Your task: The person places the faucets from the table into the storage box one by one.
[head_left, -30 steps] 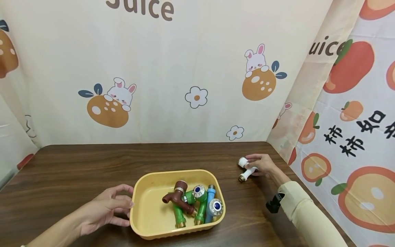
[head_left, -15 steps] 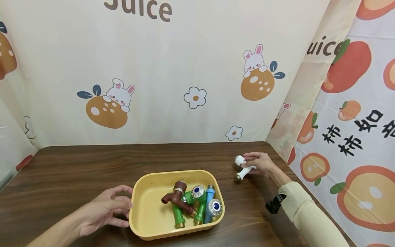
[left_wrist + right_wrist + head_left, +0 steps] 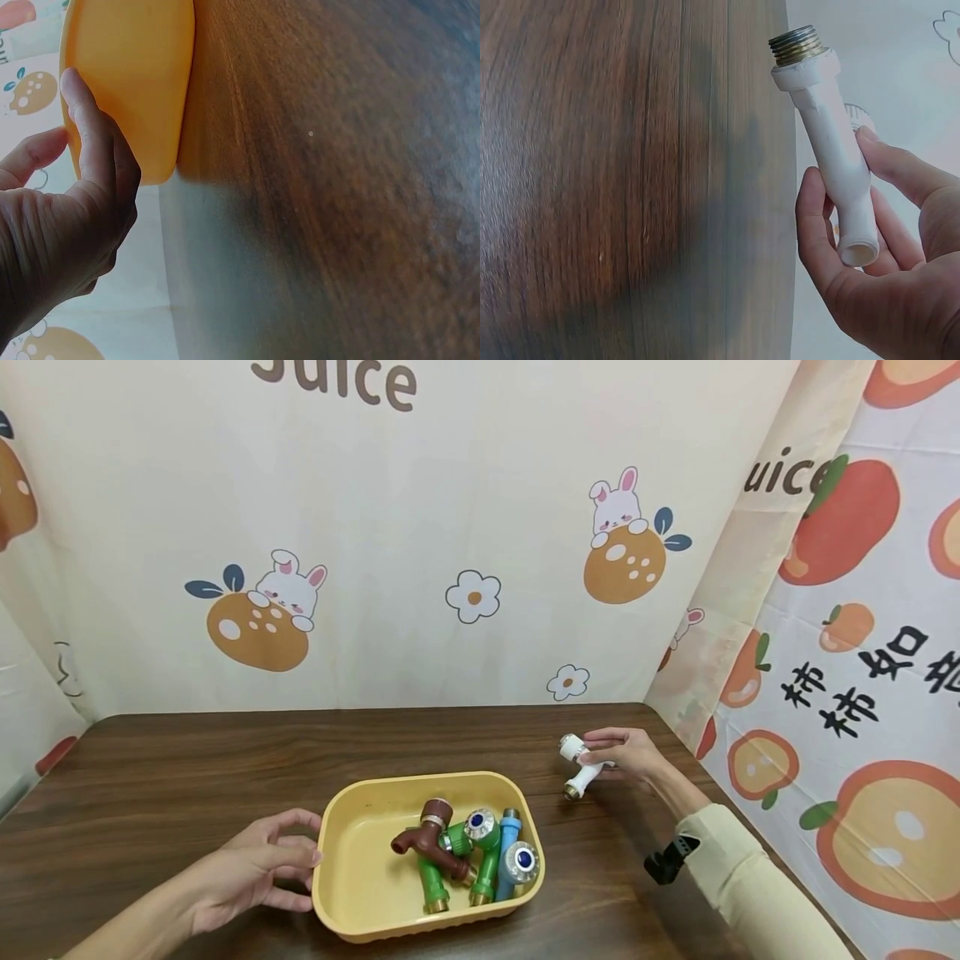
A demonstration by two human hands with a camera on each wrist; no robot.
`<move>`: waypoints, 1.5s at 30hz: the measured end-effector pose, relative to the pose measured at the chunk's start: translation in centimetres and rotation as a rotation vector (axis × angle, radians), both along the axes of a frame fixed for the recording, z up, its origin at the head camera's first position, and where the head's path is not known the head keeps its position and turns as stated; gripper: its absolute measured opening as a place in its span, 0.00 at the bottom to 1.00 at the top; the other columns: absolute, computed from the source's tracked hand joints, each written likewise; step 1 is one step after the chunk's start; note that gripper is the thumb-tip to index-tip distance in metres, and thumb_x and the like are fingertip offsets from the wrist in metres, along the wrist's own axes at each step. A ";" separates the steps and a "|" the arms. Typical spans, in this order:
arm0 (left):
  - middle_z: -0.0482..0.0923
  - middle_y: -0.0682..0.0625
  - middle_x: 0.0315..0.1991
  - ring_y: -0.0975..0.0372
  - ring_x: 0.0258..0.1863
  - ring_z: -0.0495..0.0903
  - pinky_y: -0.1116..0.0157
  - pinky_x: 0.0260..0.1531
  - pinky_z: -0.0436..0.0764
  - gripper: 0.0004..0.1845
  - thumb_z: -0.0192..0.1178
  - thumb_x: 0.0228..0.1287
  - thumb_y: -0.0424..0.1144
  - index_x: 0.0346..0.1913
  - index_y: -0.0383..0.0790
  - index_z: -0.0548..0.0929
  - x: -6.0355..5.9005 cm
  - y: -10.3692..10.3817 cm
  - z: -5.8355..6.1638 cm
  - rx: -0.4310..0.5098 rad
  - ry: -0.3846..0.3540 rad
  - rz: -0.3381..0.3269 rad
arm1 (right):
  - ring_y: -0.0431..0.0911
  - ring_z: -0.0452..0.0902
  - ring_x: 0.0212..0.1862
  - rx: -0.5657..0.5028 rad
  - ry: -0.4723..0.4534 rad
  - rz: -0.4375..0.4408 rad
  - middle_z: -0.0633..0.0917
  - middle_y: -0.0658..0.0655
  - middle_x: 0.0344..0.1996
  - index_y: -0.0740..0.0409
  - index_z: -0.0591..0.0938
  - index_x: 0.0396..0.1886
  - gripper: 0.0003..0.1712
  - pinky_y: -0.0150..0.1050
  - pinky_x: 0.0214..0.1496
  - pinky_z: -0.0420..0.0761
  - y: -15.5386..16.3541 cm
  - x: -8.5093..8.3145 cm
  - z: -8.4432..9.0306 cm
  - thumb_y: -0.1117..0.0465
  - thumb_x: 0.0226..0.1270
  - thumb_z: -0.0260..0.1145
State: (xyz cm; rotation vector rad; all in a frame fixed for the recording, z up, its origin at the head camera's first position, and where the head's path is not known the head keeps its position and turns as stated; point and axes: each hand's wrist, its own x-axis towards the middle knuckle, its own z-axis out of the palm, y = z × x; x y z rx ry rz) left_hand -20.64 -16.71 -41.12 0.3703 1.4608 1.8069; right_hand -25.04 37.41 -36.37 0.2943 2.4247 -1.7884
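While "Juice" (image 3: pixel 333 381) shows behind, right hand (image 3: pixel 630 753) fingers pinch white faucet (image 3: pixel 580 767); left hand (image 3: pixel 251 868) relaxed at tray (image 3: pixel 330 868).

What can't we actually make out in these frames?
- Head view: whether the white faucet in the right hand touches the table; too small.
- Right wrist view: its knob, behind fingers.
- Left wrist view: inside of the yellow tray; only its outer wall shows, left hand against it.
- Head view: blue faucet, partly under green faucets.
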 end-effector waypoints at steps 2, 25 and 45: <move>0.81 0.48 0.39 0.58 0.40 0.84 0.56 0.43 0.91 0.17 0.55 0.75 0.30 0.61 0.41 0.67 0.0 0.0 0.0 0.000 -0.001 -0.001 | 0.47 0.86 0.45 -0.015 0.006 0.000 0.89 0.55 0.46 0.76 0.74 0.66 0.33 0.50 0.50 0.89 -0.2 0.1 0.2 0.72 0.62 0.75; 0.81 0.47 0.40 0.59 0.40 0.84 0.56 0.44 0.90 0.17 0.55 0.75 0.31 0.61 0.41 0.67 0.0 -0.1 0.0 -0.005 -0.007 -0.001 | 0.45 0.86 0.45 -0.132 0.042 0.095 0.88 0.56 0.49 0.73 0.73 0.67 0.32 0.42 0.52 0.88 -2.2 1.1 1.3 0.76 0.63 0.71; 0.81 0.47 0.40 0.59 0.40 0.84 0.56 0.43 0.90 0.17 0.55 0.75 0.30 0.61 0.41 0.66 0.0 -0.2 -0.3 0.003 -0.004 -0.004 | 0.44 0.88 0.38 -0.191 0.103 0.032 0.88 0.53 0.42 0.72 0.60 0.77 0.43 0.35 0.39 0.89 -4.1 1.3 2.3 0.78 0.65 0.67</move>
